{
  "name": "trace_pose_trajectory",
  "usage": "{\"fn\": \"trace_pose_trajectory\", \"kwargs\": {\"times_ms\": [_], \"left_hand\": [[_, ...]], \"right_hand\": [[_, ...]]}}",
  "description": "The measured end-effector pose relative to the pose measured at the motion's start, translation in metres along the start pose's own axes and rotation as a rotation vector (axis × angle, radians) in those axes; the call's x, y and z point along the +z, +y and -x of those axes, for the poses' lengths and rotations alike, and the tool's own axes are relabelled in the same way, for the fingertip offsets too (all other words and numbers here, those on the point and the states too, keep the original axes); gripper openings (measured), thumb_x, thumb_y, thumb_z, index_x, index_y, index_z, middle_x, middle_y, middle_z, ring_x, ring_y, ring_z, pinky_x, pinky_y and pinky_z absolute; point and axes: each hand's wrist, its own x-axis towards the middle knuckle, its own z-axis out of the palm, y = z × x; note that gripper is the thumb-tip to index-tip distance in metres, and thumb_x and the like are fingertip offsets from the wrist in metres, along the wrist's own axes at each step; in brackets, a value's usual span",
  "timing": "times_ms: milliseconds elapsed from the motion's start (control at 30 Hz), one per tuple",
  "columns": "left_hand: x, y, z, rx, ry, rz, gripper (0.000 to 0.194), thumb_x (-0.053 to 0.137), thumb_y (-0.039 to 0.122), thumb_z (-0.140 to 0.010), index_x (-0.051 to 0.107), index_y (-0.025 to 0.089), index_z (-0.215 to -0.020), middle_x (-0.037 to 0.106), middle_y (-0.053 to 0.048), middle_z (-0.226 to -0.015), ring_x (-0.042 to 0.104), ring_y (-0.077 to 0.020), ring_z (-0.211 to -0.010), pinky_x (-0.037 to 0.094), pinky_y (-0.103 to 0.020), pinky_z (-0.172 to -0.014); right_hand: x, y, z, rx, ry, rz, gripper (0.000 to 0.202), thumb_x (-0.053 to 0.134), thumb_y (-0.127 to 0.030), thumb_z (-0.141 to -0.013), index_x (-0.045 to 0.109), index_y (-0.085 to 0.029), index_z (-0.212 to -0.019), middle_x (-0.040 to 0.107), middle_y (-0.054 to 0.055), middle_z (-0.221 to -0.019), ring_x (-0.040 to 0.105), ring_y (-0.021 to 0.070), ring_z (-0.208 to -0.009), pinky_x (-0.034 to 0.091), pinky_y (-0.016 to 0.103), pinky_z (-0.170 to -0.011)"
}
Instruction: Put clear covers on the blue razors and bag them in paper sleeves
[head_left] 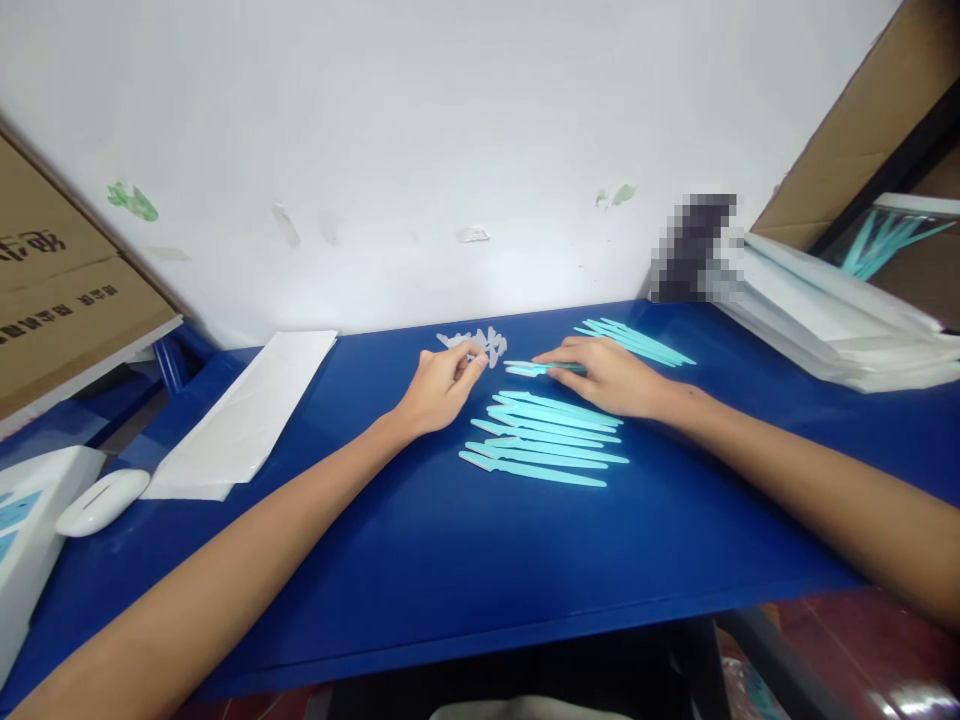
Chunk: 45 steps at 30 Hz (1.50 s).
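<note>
My right hand (600,372) is closed on a turquoise eyebrow razor (525,368), whose head points left, toward my other hand. My left hand (444,385) is pinched, thumb against fingers; whatever is between the fingertips is too small to make out. Right behind that hand lies a small heap of whitish translucent blade covers (491,342). Several turquoise eyebrow razors (547,435) are spread in a rough row in front of my right hand, heads to the left. Beyond my right hand, more razors (637,341) lie in a slanted bunch.
A blue table (420,570) runs up to a white wall. Flat white bags (247,415) lie at left, near a white oval case (103,503) and a white box (45,530). Stacked clear bags (840,330) stand at right. Cardboard boxes (67,280) flank both sides.
</note>
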Motion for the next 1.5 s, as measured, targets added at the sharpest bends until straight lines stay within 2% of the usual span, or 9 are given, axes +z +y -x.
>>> {"fn": "trace_pose_trajectory", "kwargs": {"times_ms": [133,267,367,500,633,867,1000,1100,1500], "left_hand": [[-0.001,-0.005,-0.001,-0.121,0.076,0.156,0.029,0.048,0.037,-0.097,0.060,0.017,-0.080,0.039,0.005,-0.059,0.035,-0.0121,-0.055,0.029,-0.027,-0.058],[-0.002,-0.007,-0.001,-0.098,0.112,0.210,0.022,0.051,0.036,-0.096,0.061,0.018,-0.090,0.036,0.006,-0.057,0.030,-0.0116,-0.053,0.025,-0.026,-0.054],[-0.002,-0.008,0.000,-0.108,0.116,0.269,0.022,0.052,0.039,-0.096,0.059,0.018,-0.093,0.033,0.008,-0.055,0.026,-0.0107,-0.050,0.022,-0.025,-0.051],[-0.002,-0.009,0.001,-0.138,0.093,0.324,0.024,0.055,0.042,-0.095,0.058,0.019,-0.092,0.031,0.009,-0.052,0.022,-0.0097,-0.047,0.018,-0.025,-0.047],[-0.002,-0.009,0.001,-0.136,0.116,0.319,0.023,0.057,0.042,-0.093,0.058,0.019,-0.090,0.032,0.008,-0.051,0.022,-0.0092,-0.046,0.017,-0.025,-0.047],[-0.001,-0.006,0.002,-0.130,0.146,0.299,0.026,0.057,0.044,-0.093,0.059,0.019,-0.087,0.032,0.007,-0.052,0.023,-0.0099,-0.048,0.019,-0.027,-0.049],[-0.003,-0.004,0.000,-0.098,0.166,0.221,0.039,0.050,0.042,-0.093,0.039,0.019,-0.064,0.029,0.004,-0.060,0.028,-0.0113,-0.056,0.023,-0.029,-0.056],[-0.004,-0.004,-0.001,-0.123,0.146,0.188,0.043,0.045,0.042,-0.093,0.027,0.020,-0.061,0.023,0.003,-0.061,0.025,-0.0117,-0.057,0.020,-0.030,-0.057],[-0.006,-0.008,-0.003,-0.110,0.156,0.316,0.038,0.048,0.040,-0.090,0.043,0.020,-0.059,0.036,0.002,-0.058,0.034,-0.0134,-0.058,0.026,-0.030,-0.057]], "right_hand": [[0.004,0.016,0.004,0.038,-0.010,0.117,0.046,0.043,-0.036,-0.100,0.068,-0.017,-0.134,0.069,0.015,-0.110,0.064,0.0277,-0.091,0.050,0.042,-0.079],[-0.002,0.012,0.006,0.074,0.027,0.235,0.044,0.043,-0.036,-0.100,0.071,-0.016,-0.128,0.069,0.015,-0.113,0.065,0.0286,-0.094,0.050,0.042,-0.080],[-0.012,0.001,0.007,-0.011,0.063,0.292,0.042,0.043,-0.036,-0.101,0.073,-0.017,-0.124,0.069,0.015,-0.116,0.066,0.0294,-0.098,0.048,0.043,-0.082],[-0.021,-0.014,0.009,-0.185,-0.083,0.126,0.036,0.050,-0.039,-0.100,0.076,-0.018,-0.114,0.073,0.011,-0.104,0.067,0.0228,-0.085,0.048,0.035,-0.074],[-0.022,-0.022,0.010,-0.212,-0.183,0.026,0.036,0.052,-0.041,-0.099,0.076,-0.017,-0.108,0.073,0.010,-0.097,0.066,0.0209,-0.079,0.046,0.033,-0.069],[-0.020,-0.022,0.009,-0.214,-0.217,-0.042,0.038,0.053,-0.044,-0.099,0.078,-0.017,-0.107,0.072,0.011,-0.099,0.065,0.0211,-0.080,0.048,0.035,-0.071],[-0.018,-0.024,0.008,-0.183,-0.248,-0.014,0.039,0.050,-0.042,-0.100,0.077,-0.015,-0.110,0.070,0.013,-0.101,0.065,0.0225,-0.083,0.049,0.037,-0.073],[-0.016,-0.025,0.008,-0.133,-0.247,-0.001,0.037,0.048,-0.036,-0.099,0.076,-0.014,-0.109,0.069,0.013,-0.103,0.064,0.0220,-0.081,0.048,0.037,-0.073],[-0.027,-0.020,0.008,0.073,-0.275,-0.164,0.016,0.060,-0.033,-0.087,0.065,-0.019,-0.092,0.070,0.008,-0.093,0.061,0.0195,-0.078,0.047,0.033,-0.068]]}}
